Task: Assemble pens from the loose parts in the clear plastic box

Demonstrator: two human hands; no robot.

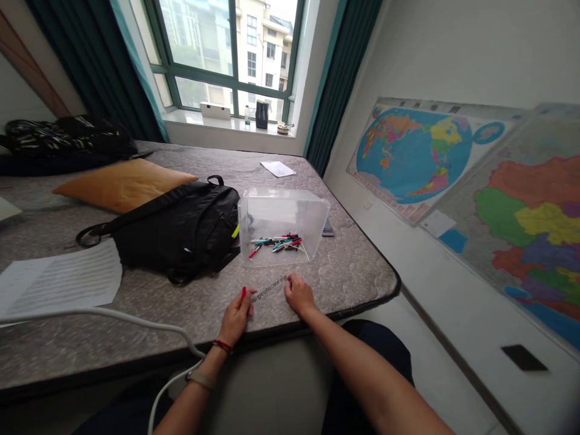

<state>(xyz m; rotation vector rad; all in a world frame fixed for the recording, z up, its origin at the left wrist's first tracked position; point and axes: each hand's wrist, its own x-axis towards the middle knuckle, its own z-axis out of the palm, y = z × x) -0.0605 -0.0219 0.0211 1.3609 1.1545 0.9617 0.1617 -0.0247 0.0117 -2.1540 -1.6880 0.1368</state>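
A: Working on what, a bed?
B: Yep, grey quilted mattress (357, 266), dark edging (362, 307), dark lettering (270, 290) between the hands. Left hand (234, 317) clamped on a slim red piece (244, 293). Right hand (299, 294) curled at the lettering's right end, can't tell if gripping anything.
A: And the pens (281, 243)?
B: In the clear box (315, 211), just beyond both hands, beside a black backpack (176, 226).
A: Room?
B: Teal curtains (348, 78), big window (199, 30), colourful maps (408, 154) along the white wall (475, 54).
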